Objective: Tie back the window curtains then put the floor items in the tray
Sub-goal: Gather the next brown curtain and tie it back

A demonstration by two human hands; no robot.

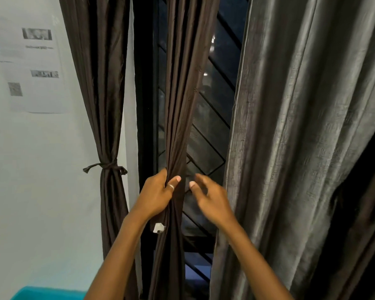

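Note:
A dark brown curtain panel [182, 105] hangs gathered in front of the window's middle. My left hand [158, 193] grips the bunched fabric at about waist height, thumb across the front. My right hand [210, 195] hovers just right of the bunch, fingers loosely spread and holding nothing. A second brown curtain [100, 83] at the left is bound with a knotted fabric tie [105, 166]. A wide grey curtain [301, 126] hangs loose on the right. A small white tag [158, 228] shows on the gripped panel below my left hand.
The dark window with a diagonal metal grille [210, 131] lies behind the curtains. A printed sheet [35, 68] is stuck on the white wall at left. The corner of a turquoise tray [46, 293] shows at the bottom left.

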